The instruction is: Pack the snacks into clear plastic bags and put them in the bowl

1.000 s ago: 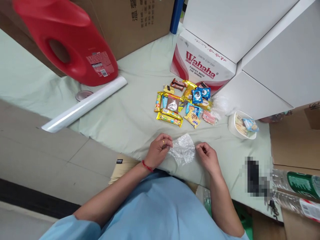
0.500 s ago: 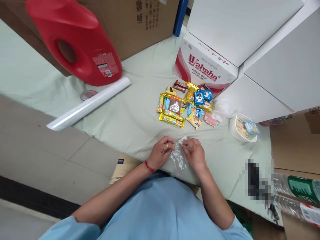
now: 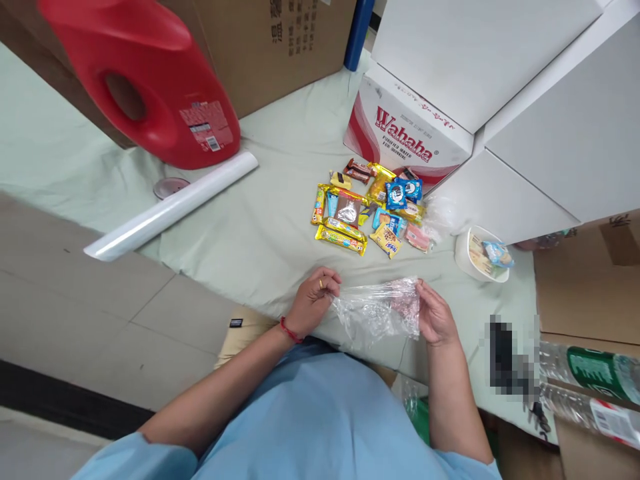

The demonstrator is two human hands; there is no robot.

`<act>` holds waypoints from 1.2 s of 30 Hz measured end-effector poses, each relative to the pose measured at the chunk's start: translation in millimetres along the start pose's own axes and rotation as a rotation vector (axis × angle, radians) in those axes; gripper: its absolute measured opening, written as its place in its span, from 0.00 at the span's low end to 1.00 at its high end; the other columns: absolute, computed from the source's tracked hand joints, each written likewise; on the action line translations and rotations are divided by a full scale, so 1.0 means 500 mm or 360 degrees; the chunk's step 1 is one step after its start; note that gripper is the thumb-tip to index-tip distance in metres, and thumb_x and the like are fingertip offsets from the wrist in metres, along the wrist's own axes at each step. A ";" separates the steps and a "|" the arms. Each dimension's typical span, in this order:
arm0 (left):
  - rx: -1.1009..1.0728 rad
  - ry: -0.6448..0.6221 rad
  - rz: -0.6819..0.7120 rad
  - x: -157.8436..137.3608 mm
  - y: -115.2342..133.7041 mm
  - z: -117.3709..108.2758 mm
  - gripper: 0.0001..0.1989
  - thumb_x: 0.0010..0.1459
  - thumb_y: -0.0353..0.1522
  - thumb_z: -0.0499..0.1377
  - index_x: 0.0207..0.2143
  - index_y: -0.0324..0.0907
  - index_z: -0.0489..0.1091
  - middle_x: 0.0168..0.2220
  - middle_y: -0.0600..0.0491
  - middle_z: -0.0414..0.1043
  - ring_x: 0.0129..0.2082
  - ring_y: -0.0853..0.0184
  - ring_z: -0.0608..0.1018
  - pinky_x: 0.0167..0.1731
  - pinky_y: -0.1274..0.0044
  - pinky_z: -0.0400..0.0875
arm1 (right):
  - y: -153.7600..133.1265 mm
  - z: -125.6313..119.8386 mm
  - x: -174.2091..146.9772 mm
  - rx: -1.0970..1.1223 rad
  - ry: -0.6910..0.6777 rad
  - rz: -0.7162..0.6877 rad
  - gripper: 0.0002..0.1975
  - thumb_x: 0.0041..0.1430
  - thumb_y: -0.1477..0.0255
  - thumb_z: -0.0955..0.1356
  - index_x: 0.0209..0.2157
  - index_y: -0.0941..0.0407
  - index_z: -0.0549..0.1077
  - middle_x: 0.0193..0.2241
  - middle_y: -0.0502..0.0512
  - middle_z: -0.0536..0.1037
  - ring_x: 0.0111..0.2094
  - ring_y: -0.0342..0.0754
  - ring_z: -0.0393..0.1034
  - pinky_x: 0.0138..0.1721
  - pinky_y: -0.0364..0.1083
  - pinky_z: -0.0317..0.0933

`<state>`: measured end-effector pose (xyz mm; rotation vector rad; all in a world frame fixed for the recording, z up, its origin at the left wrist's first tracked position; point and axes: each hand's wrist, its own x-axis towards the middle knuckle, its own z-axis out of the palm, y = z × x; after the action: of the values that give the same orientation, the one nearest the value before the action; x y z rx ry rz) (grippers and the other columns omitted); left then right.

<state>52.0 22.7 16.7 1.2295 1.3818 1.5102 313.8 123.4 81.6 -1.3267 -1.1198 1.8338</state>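
A clear plastic bag [image 3: 373, 312] is stretched sideways between my two hands, close to my body. My left hand [image 3: 316, 299], with a ring and a red wrist cord, pinches its left end. At the other end my right hand [image 3: 436, 312] grips the edge; some of its fingers are behind the film and show through it. Just beyond the bag lies a pile of wrapped snacks, among them yellow snack bars [image 3: 341, 240], a yellow biscuit packet [image 3: 386, 240], blue packets [image 3: 397, 195] and a pink packet [image 3: 418, 237].
A white tub [image 3: 473, 263] with packets in it stands to the right. Behind the snacks is a Wahaha carton [image 3: 400, 137]. Far left are a red jug [image 3: 175, 87] and a white roll [image 3: 173, 207]. Plastic bottles [image 3: 595, 370] lie at the right edge.
My right hand has moved to the right, pulling the crumpled plastic bag out wide. My left hand has shifted slightly left and keeps its hold.
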 end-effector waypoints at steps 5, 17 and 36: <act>-0.0156 0.0133 -0.0056 -0.005 0.001 0.005 0.04 0.52 0.27 0.56 0.26 0.43 0.67 0.38 0.50 0.73 0.40 0.64 0.74 0.42 0.71 0.70 | 0.014 0.013 -0.002 -0.0283 -0.0239 0.0085 0.35 0.50 0.44 0.74 0.53 0.49 0.72 0.39 0.58 0.83 0.32 0.51 0.73 0.30 0.48 0.65; -0.0253 0.0364 -0.0197 -0.006 0.010 0.024 0.06 0.55 0.25 0.53 0.28 0.43 0.66 0.37 0.54 0.68 0.30 0.72 0.69 0.26 0.80 0.65 | 0.016 -0.043 -0.015 -0.0409 -0.0456 -0.0026 0.27 0.49 0.57 0.80 0.49 0.52 0.78 0.39 0.54 0.79 0.37 0.47 0.71 0.40 0.46 0.65; 0.0215 0.0365 -0.0447 0.040 0.007 -0.005 0.08 0.64 0.35 0.55 0.44 0.45 0.68 0.26 0.60 0.70 0.20 0.70 0.71 0.24 0.77 0.65 | -0.027 -0.092 -0.007 -0.0798 0.0444 -0.0349 0.24 0.47 0.55 0.78 0.41 0.54 0.78 0.33 0.52 0.74 0.31 0.47 0.67 0.32 0.47 0.64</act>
<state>44.6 40.6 23.4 0.9136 1.7518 1.4096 358.8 139.4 88.4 -1.5977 -1.5564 1.2060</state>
